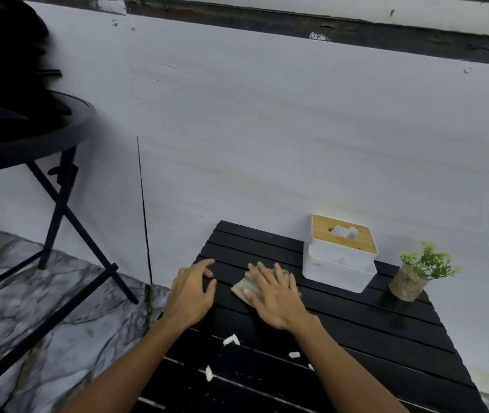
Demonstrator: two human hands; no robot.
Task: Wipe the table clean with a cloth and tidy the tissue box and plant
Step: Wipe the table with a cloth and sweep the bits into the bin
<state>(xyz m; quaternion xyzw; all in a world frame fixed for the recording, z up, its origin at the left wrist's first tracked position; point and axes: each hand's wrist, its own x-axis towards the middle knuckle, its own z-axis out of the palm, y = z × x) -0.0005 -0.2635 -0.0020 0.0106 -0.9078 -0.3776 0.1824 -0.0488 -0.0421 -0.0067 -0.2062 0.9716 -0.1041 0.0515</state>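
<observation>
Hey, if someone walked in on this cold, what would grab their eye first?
Probably the right hand pressing a cloth flat on the black slatted table, with the left hand resting just beside it. Next, the white scraps scattered on the near slats, then the white tissue box and small potted plant at the far right, by the wall.

Round black side table (67, 126) on crossed thin black metal legs (64, 222), upper left, dark blurred item on top, can't tell what. Pale grey-white wall (267, 129) behind, dark horizontal band (356, 34) near its top, thin black vertical line (143, 210) running down it. Grey marble-patterned floor (43, 308) lower left, dark veins.
</observation>
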